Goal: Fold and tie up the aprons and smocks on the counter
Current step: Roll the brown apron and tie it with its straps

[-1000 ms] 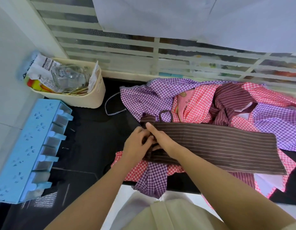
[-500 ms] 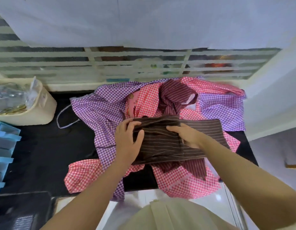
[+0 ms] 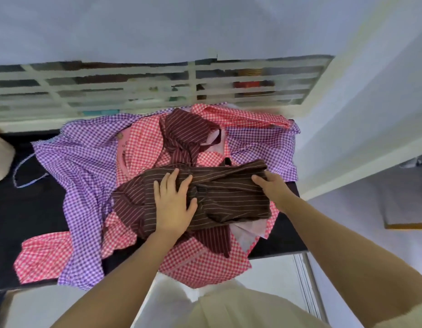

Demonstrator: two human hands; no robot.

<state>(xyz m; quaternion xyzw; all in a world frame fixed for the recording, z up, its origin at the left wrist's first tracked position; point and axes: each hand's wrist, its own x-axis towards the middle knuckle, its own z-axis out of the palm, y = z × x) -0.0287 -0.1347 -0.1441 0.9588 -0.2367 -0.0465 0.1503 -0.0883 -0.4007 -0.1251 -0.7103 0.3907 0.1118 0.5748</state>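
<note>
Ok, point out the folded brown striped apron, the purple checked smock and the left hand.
folded brown striped apron (image 3: 228, 197): head view, bundle's middle
purple checked smock (image 3: 87, 166): head view, left panel
left hand (image 3: 174, 207): head view, back of hand

Left hand (image 3: 174, 205), right hand (image 3: 272, 189) on apron (image 3: 228, 200)

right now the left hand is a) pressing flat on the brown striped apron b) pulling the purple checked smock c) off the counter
a: the left hand lies with fingers spread on the folded brown striped apron.
</note>
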